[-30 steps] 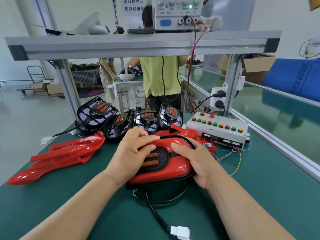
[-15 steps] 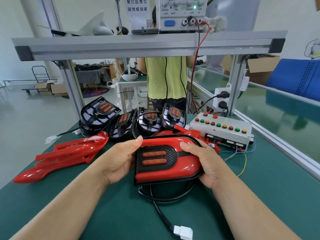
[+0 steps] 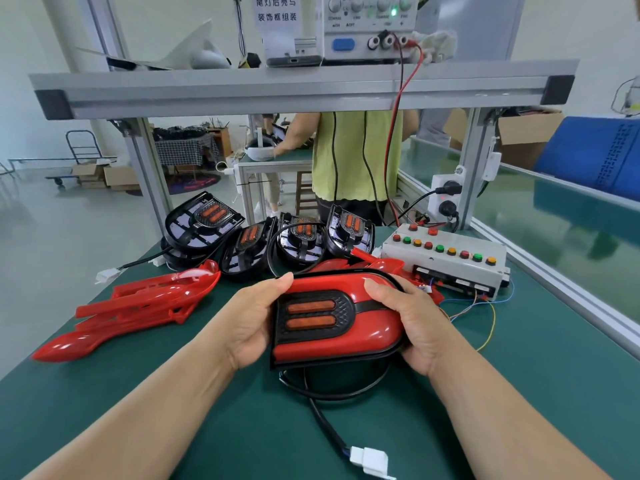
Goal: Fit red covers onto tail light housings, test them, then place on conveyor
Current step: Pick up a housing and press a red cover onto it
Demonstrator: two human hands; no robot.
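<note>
Head view: both hands, left hand (image 3: 251, 323) and right hand (image 3: 414, 322), grip the covered tail light (image 3: 337, 320) by its ends.

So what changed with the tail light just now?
The left hand left the top of the tail light to grip its left edge, and the light tilted up toward the camera. The right hand kept its grip; red covers and bare housings stayed.

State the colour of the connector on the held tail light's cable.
The connector is white; head view shows it best.
</note>
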